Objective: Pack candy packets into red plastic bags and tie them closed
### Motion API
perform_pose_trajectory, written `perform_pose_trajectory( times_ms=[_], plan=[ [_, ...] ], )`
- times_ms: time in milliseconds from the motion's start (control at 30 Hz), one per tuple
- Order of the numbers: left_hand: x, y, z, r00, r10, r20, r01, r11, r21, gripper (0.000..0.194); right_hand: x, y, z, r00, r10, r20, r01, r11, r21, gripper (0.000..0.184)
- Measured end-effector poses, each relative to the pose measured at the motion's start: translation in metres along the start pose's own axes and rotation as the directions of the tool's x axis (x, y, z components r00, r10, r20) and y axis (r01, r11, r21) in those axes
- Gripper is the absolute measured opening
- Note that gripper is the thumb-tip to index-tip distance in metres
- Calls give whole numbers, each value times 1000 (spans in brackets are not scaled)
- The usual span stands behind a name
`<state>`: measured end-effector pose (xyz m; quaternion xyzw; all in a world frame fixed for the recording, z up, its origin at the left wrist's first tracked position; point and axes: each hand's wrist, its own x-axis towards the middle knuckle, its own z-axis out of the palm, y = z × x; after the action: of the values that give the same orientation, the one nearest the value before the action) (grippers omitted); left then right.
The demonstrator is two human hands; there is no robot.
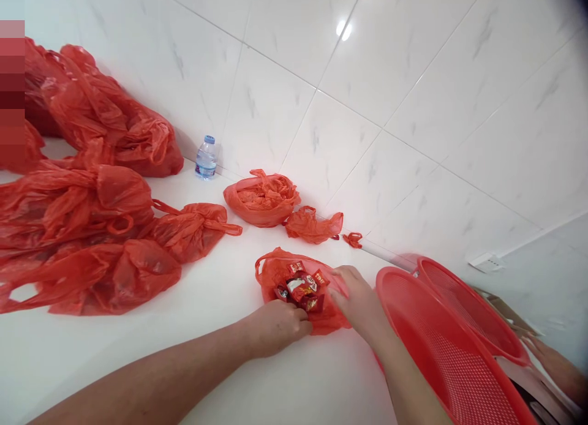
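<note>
Red plastic bag (pixel 331 316) is lying toward six o'clock, holding wrapped packets (pixel 303 286); I'm curling the left hand (pixel 281 328) at its seven o'clock, grip unclear, and resting the right hand (pixel 361 301), half-open, at three.

A thin red bag (pixel 331 315) lies open on a white surface (pixel 225 290), holding shiny packets (pixel 303 286), seemingly sweets.

Wrapped packets (pixel 305 285): print too small to read; lower ones hidden inside the open red bag (pixel 331 321).
Left hand (pixel 278 330): some fingertips out of sight.
Red bags at left (pixel 124 192): contents hidden, group cut off by left edge.
Bottle (pixel 206 160): label illegible.
Near basket (pixel 432 345): cut off by bottom edge.
Far basket (pixel 478 312): partly behind the near one.
</note>
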<state>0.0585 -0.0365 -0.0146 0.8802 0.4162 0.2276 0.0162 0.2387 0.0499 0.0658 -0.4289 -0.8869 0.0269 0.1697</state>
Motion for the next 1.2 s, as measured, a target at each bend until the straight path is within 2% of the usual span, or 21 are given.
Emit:
perform_pose_trajectory(
  times_ms=[67, 133, 200, 267, 300, 333, 400, 433, 467, 500, 567, 633, 667, 700, 733, 800, 867, 933, 1000, 1133, 1200],
  plan=[
    [1, 2, -2, 998, 53, 19, -54, 997, 62, 15, -15, 6, 1, 991, 47, -124, -46, 999, 14, 26],
    [3, 4, -6, 996, 84, -16, -81, 991, 108, 17, -32, 10, 8, 965, 131, -227, -123, 991, 51, 33],
    [4, 1, -15, 990, 87, -114, -72, 989, 127, 22, -50, 10, 20, 936, 238, -260, -208, 968, 139, 41],
    [3, -7, -28, 963, 14, -269, 23, 991, 133, 25, -65, 7, 33, 912, 330, -243, -271, 930, 247, 49],
    [2, -13, -35, 933, -69, -354, 120, 985, 124, 25, -71, 6, 39, 901, 369, -227, -296, 907, 298, 52],
    [0, -19, -43, 883, -174, -436, 241, 965, 102, 25, -76, 5, 44, 890, 404, -211, -319, 883, 344, 54],
    [-7, -33, -55, 748, -407, -524, 490, 871, 23, 33, -83, 7, 51, 866, 467, -177, -361, 831, 424, 57],
    [-11, -40, -59, 684, -507, -524, 580, 814, -30, 43, -84, 8, 54, 856, 496, -148, -383, 800, 462, 59],
    [-14, -46, -61, 631, -601, -490, 649, 755, -90, 54, -83, 11, 56, 849, 517, -109, -402, 766, 502, 60],
    [-17, -51, -61, 595, -683, -423, 693, 703, -160, 64, -81, 13, 57, 847, 528, -60, -417, 731, 540, 62],
    [-18, -59, -60, 578, -790, -204, 720, 612, -327, 70, -73, 15, 54, 854, 520, 33, -435, 677, 593, 69],
    [-11, -63, -61, 606, -796, -14, 680, 527, -509, 60, -61, 13, 42, 869, 492, 52, -416, 670, 615, 74],
    [-4, -64, -66, 624, -781, 1, 628, 501, -596, 52, -55, 10, 33, 876, 482, 17, -388, 683, 620, 75],
    [4, -63, -74, 633, -773, -46, 551, 492, -674, 45, -49, 6, 21, 878, 477, -45, -349, 701, 622, 75],
    [13, -61, -84, 624, -768, -144, 456, 507, -731, 40, -45, 3, 8, 869, 478, -128, -304, 720, 624, 74],
    [29, -55, -110, 562, -745, -360, 239, 563, -791, 32, -40, -4, -19, 814, 493, -308, -222, 753, 620, 72],
    [39, -47, -137, 536, -707, -461, 119, 604, -788, 28, -40, -8, -40, 760, 502, -413, -173, 769, 616, 69],
    [42, -40, -156, 546, -680, -489, 108, 636, -764, 24, -44, -9, -52, 751, 506, -424, -158, 761, 629, 67],
    [38, -34, -164, 554, -669, -496, 159, 669, -726, 21, -49, -9, -55, 765, 511, -391, -157, 738, 656, 65],
    [19, -22, -165, 530, -679, -507, 208, 684, -699, 21, -66, -14, -46, 755, 507, -415, -94, 711, 697, 59],
    [2, -17, -163, 540, -678, -499, 171, 668, -724, 25, -78, -15, -37, 710, 499, -497, -18, 718, 696, 52]
  ],
)
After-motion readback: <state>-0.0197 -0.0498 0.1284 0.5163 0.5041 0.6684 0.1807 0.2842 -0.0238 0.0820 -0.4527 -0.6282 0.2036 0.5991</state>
